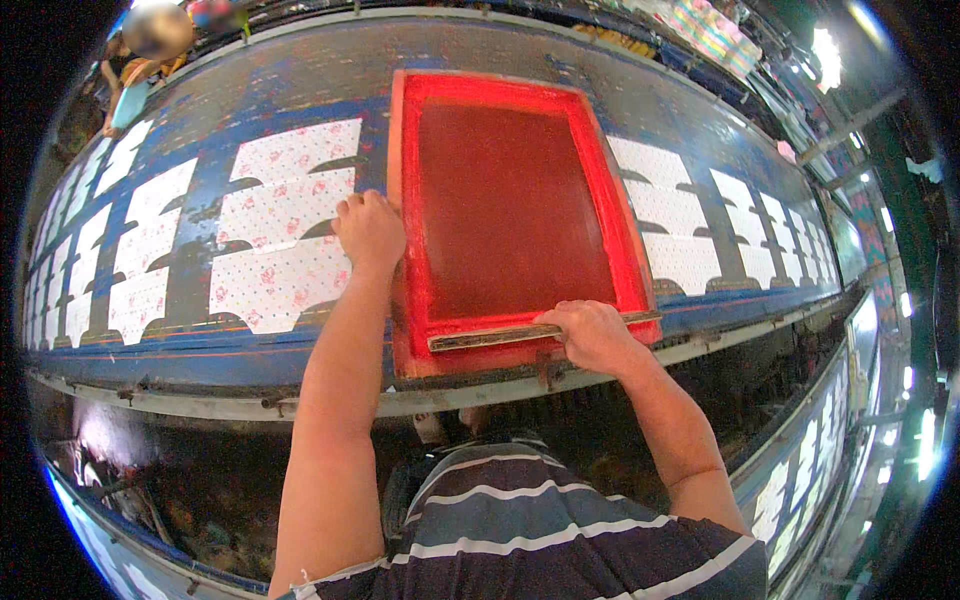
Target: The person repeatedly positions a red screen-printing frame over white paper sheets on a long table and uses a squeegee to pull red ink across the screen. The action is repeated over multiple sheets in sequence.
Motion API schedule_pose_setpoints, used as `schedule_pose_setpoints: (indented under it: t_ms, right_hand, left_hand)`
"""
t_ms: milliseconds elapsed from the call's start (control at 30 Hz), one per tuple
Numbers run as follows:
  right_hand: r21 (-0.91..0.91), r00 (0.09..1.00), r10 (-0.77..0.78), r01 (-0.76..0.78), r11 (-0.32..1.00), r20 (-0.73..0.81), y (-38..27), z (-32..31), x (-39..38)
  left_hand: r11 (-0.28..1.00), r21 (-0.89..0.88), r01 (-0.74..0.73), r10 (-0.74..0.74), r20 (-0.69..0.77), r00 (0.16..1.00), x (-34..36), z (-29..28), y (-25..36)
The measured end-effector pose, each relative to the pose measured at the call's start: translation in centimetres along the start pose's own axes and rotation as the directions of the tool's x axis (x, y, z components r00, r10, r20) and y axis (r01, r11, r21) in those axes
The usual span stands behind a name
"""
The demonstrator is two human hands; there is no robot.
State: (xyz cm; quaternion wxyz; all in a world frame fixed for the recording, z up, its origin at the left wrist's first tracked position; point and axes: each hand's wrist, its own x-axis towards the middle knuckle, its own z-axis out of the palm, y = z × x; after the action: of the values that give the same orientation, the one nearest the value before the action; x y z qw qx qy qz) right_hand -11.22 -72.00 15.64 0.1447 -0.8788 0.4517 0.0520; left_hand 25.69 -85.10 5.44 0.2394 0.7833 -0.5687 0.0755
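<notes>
A screen-printing frame [402,150] with a red-stained border and a dark red mesh [510,200] lies on the long table in front of me. Across its near end rests a wooden squeegee [480,337], its bar running left to right. My right hand [595,335] is closed over the squeegee toward its right half. Against the left side of the frame is my left hand [370,232], its fingers curled; whatever they may hold is hidden. Left of that hand lie white fabric pieces [285,205] printed with pink flowers and small dots.
More white cut pieces [665,215] lie in rows to the right, with small dots on them. The table's near rail [230,405] passes in front of my body. Another person [135,75] stands at the far left. A bundle of checked cloth [715,35] sits beyond the table.
</notes>
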Motion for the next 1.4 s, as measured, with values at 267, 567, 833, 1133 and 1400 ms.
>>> schedule_pose_setpoints:
  t_ms: [267, 567, 833, 1133, 1400]
  right_hand:
    - [-0.033, 0.946, -0.083, 0.076, 0.997, -0.313, -0.8, 4.8, -1.1]
    - [-0.139, 0.933, -0.134, 0.092, 0.986, -0.333, 5.8, 2.2, 12.7]
    - [-0.153, 0.931, -0.075, 0.021, 0.988, -0.357, 14.3, -3.3, 30.4]
    - [-0.143, 0.952, -0.059, 0.016, 0.990, -0.301, 21.9, -10.2, 46.1]
    - [-0.110, 0.944, -0.083, 0.050, 0.993, -0.318, 25.2, -12.0, 50.0]
  left_hand:
    - [0.999, 0.018, 0.032, -0.033, 0.042, 0.999, 0.3, 0.7, -0.1]
    - [0.996, -0.083, 0.026, -0.026, 0.003, 1.000, 0.2, 1.3, -0.8]
    - [0.995, -0.098, 0.010, -0.013, -0.036, 0.999, 0.5, 0.5, -0.2]
    - [0.995, -0.095, 0.026, -0.031, -0.053, 0.998, 0.6, 0.3, 0.3]
    - [0.995, -0.096, -0.004, 0.003, -0.008, 1.000, 0.8, 0.0, 0.3]
